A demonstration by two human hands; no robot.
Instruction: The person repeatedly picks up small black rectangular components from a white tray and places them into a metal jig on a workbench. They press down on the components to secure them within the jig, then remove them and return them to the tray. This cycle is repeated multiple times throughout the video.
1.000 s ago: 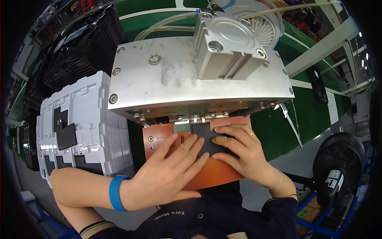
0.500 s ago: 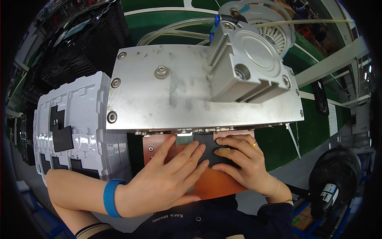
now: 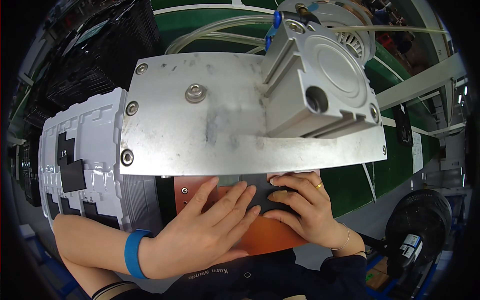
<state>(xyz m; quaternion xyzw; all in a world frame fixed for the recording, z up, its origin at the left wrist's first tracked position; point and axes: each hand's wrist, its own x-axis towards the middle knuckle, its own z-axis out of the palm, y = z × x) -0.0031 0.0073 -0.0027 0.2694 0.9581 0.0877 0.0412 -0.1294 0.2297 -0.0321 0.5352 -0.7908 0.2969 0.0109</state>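
Note:
A dark grey flat piece [image 3: 255,187] lies under the front edge of a metal press block [image 3: 235,145], on a copper-coloured plate [image 3: 195,186]. My left hand [image 3: 200,235] rests flat, fingers spread, with its fingertips at the left side of the dark piece. On the other side my right hand [image 3: 302,205] has bent fingers and thumb on the piece, holding its right part. An orange sheet [image 3: 275,234] shows below both hands. The far end of the dark piece is hidden beneath the block.
A silver pneumatic cylinder [image 3: 320,75] with clear hoses stands on the block. White trays [image 3: 90,125] holding black pieces are stacked at left, with black trays [image 3: 100,55] behind. A black fan [image 3: 420,220] stands at right. The table [image 3: 350,187] is green.
The press block appears larger and lower in the picture, covering more of the plate's far side. Both hands keep nearly the same position on the dark piece.

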